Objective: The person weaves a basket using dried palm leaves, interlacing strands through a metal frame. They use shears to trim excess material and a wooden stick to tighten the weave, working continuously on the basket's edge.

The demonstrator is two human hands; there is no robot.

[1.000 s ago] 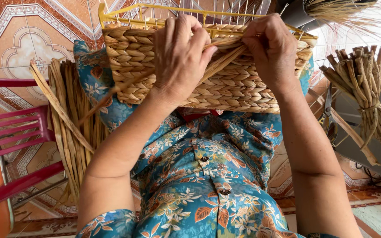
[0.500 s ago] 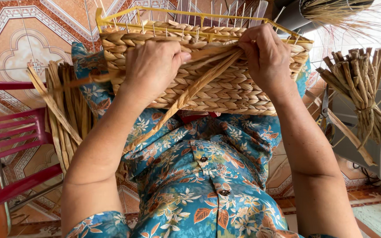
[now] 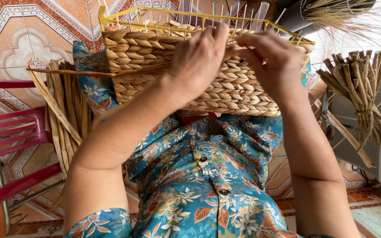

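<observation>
A person seated in a blue floral shirt (image 3: 199, 185) works on a half-woven basket (image 3: 164, 75) propped on the lap, its woven wall facing the camera and its long axis running left to right. A yellow wire frame (image 3: 155, 11) rims the far edge, with thin bare wires standing along it where the weave has not reached.

The left hand (image 3: 199, 57) lies curled over the upper middle of the woven wall, fingers bent down against the top rows; whether it pinches a strand there cannot be told. The right hand (image 3: 272, 59) sits just beside it, to the right, fingers closed in a pinch at the top edge on what looks like a strand end. The two hands nearly touch, both at the basket's upper rim, so the working point lies directly under the fingertips and between them.

One loose strand (image 3: 80, 72) runs out of the weave to the left, roughly level, passing beneath the left forearm and ending over the floor (image 3: 18, 39).

What the basket holds is hidden from this angle. A sheaf of dried strands (image 3: 60, 114) rests to the left, beside a red chair (image 3: 9, 132). To the right, well apart from the hands, stands a tied bundle of thicker stalks (image 3: 362, 97), with scissors (image 3: 325, 112) near its foot. A brush of fine fibres (image 3: 340, 11) shows at the top right.
</observation>
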